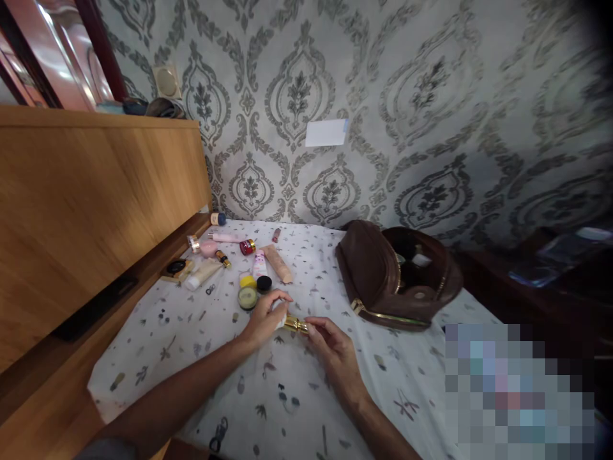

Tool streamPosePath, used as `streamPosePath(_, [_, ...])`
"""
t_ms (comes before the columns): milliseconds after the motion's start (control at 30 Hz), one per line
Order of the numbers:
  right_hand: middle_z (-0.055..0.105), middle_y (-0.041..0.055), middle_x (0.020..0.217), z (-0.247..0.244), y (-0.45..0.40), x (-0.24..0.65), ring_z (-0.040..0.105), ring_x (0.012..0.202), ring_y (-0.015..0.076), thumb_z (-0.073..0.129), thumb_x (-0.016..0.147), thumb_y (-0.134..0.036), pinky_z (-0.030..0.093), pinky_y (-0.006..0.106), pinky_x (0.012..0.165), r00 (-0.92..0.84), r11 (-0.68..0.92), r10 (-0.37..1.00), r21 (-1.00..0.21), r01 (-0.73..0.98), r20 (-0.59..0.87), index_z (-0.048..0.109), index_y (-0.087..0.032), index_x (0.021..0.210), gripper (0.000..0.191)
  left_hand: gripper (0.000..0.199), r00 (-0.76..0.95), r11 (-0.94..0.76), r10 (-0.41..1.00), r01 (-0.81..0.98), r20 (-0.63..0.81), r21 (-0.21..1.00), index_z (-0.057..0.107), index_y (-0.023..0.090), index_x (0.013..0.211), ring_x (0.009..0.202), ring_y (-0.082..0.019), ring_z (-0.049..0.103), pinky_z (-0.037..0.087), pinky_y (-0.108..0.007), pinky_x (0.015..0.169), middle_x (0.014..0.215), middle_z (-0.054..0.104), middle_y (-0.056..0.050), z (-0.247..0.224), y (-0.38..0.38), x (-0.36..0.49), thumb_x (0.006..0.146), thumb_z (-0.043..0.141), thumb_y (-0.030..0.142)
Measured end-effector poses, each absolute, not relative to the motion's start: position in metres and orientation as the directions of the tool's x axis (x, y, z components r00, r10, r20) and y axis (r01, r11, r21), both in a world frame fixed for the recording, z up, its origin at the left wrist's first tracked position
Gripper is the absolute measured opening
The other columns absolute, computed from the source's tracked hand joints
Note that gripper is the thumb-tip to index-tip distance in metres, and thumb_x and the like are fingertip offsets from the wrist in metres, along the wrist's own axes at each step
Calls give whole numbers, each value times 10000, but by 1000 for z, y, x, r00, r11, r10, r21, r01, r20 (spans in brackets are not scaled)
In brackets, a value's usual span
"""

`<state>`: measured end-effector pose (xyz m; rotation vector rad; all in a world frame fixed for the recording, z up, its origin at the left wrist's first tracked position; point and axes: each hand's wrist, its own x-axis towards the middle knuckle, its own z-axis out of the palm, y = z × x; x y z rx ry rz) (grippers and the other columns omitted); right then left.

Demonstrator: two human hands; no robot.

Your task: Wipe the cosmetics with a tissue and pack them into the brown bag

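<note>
A small shiny gold cosmetic tube (294, 324) lies level between my two hands over the printed cloth. My left hand (267, 317) is closed around its left end, where a bit of something white (281, 321) shows by the fingers; I cannot make out what the white bit is. At the right end, the fingertips of my right hand (331, 342) pinch the tube. Just beyond my left hand are a round jar with a pale green top (248, 298), a black lid (264, 284) and a yellow lid (248, 282).
An unzipped brown bag (364, 268) stands at the right against the wall. Tubes, including a peach one (278, 264), a red jar (248, 246) and other cosmetics lie at the back left. A wooden cabinet (100, 211) borders the left side. One area at lower right is pixelated.
</note>
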<state>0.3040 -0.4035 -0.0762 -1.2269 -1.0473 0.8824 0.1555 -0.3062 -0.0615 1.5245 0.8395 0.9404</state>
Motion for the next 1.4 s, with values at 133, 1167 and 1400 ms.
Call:
streamPosePath(133, [645, 12, 649, -75, -403, 305, 585, 574, 147, 738, 763, -599, 455, 259, 550, 259, 75, 964, -995, -71, 54, 698, -174, 920, 455, 209, 444, -202, 880, 26, 170, 979, 641, 180, 945, 634, -130, 505, 388, -222, 585, 719, 577, 13, -50, -311, 151, 824, 591, 343])
streamPosePath(1167, [719, 49, 905, -72, -413, 302, 665, 857, 191, 714, 854, -351, 525, 321, 780, 204, 310, 913, -925, 222, 355, 756, -241, 916, 133, 235, 564, -83, 825, 189, -39, 979, 609, 190, 800, 492, -110, 451, 311, -193, 418, 571, 488, 52, -43, -323, 154, 818, 566, 421])
streamPosePath(1400, [721, 45, 890, -65, -416, 299, 666, 841, 184, 737, 833, -379, 536, 312, 768, 214, 313, 912, -932, 184, 349, 757, -231, 862, 152, 294, 480, 251, 840, 72, -254, 965, 615, 188, 759, 370, -71, 348, 162, -157, 313, 513, 489, 61, -48, -320, 157, 628, 680, 442])
